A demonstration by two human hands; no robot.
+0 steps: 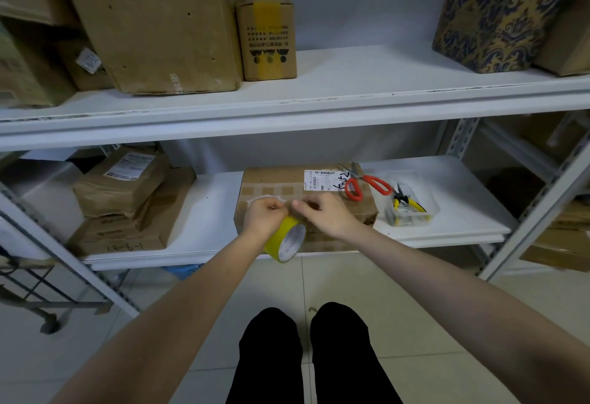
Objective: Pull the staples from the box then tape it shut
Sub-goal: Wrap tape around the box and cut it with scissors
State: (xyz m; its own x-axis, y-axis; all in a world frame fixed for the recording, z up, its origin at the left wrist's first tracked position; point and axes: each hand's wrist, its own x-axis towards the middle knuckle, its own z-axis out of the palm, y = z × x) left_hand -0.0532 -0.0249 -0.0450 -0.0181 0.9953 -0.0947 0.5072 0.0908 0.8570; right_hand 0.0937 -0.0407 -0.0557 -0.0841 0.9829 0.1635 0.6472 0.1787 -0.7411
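From the head camera, the box [271, 180] lies flat at the middle of the frame on the lower shelf [463, 199], and the hands and tape hide its near edge. Its white shipping label [325, 179] carries barcodes and a black handwritten mark that reads something like "E-52"; the printed lines are too small to read. Red-handled scissors [367, 184] lie on the box's right end, touching the label's corner. Just right of the box, a clear tray [427, 208] holds yellow-handled pliers [407, 204].

The left hand [265, 215] has its fingers curled over the top of a roll of yellow tape [285, 239], which hangs below it in front of the box. The right hand [322, 212] brings thumb and fingertips together at the roll's top, against the left fingers. Whether they have hold of the tape's free end cannot be told.

At lower left, a paper-wrapped parcel [121, 180] bears an illegible white label, and the carton under it [126, 245] has a scrawled number like "13-9-1".

On the upper shelf [351, 77], a small carton [266, 39] with a yellow tape strip shows rows of black print, seemingly upside down and unreadable. Left of it stands a large carton [153, 20], cut off at the top. A blue-and-gold patterned box [498, 20] sits at upper right.
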